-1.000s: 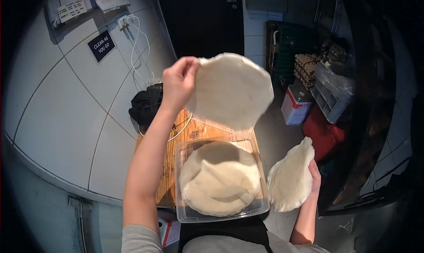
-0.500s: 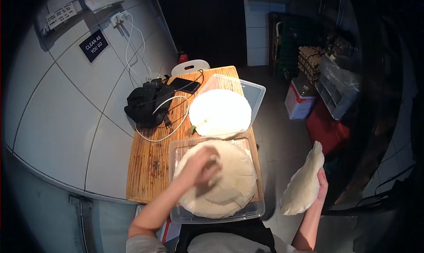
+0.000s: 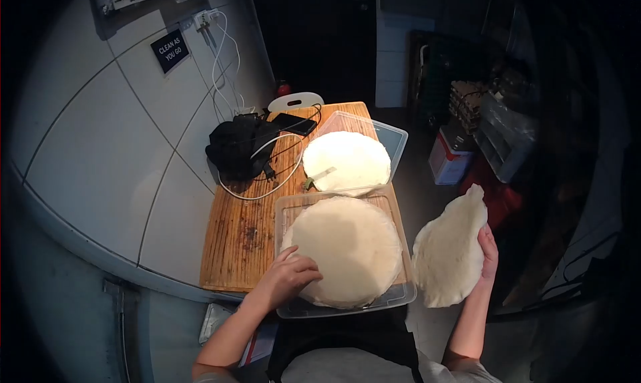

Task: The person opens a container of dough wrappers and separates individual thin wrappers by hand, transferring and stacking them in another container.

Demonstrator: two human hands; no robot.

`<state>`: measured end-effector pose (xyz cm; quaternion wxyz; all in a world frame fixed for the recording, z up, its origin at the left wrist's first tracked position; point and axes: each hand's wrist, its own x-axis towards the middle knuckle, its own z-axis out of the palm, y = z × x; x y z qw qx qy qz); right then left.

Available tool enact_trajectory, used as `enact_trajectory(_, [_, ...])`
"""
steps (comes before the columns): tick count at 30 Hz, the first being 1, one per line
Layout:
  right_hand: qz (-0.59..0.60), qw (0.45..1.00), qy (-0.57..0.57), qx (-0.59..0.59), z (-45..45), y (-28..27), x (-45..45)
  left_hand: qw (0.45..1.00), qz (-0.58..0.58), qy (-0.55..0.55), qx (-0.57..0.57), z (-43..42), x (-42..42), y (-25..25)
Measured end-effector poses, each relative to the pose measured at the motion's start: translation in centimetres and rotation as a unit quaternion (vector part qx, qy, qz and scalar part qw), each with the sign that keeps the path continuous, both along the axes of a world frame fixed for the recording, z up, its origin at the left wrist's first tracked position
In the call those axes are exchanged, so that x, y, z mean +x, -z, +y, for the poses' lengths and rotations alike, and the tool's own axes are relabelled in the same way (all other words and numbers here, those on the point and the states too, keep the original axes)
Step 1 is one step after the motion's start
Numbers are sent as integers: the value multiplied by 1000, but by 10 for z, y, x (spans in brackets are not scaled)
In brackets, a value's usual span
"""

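Note:
A pale, flat round of dough (image 3: 449,249) hangs upright in my right hand (image 3: 489,253), whose fingers are closed on its right edge, off the right side of the table. My left hand (image 3: 292,276) is at the left edge of a dough stack (image 3: 347,249), fingers bent and apart, the tips touching or just above the top round. This stack fills most of a clear plastic container (image 3: 407,295) at the table's near edge. Beyond it, another pale dough round (image 3: 347,159) lies brightly lit on a clear plastic lid (image 3: 395,144).
The wooden table (image 3: 234,249) also carries a black bag (image 3: 237,149), a dark phone (image 3: 294,124), a white cable (image 3: 250,198) and a small green-tipped object (image 3: 308,183). A tiled wall (image 3: 87,149) borders the left. Crates and boxes (image 3: 451,157) stand on the floor at right.
My left hand has moved from above the middle of the dough stack to its left edge. The round in my right hand has turned, showing more of its broad face. The view has shifted slightly.

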<state>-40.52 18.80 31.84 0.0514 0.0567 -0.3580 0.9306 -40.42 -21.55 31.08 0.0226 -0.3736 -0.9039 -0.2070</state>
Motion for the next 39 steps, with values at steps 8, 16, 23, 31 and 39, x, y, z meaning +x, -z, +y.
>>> enact_trajectory(8, [134, 978, -161, -5, -92, -66, -21, 997, -38, -62, 12, -12, 24, 6])
enact_trajectory(16, [-84, 983, -122, 107, -128, -5, -59, 931, 67, -73, 351, 26, 19, -35])
enact_trajectory(23, [-129, 964, -232, -9, -120, 62, 1, 891, -236, -58, 384, 79, 13, 29])
enact_trajectory(31, [-136, 959, -118, 221, -134, 36, 8, 824, -343, -84, 444, 93, 10, 32])
enact_trajectory(39, [-120, 954, -107, 255, -143, 43, -1, 819, -327, -147, 448, 95, -3, 39])
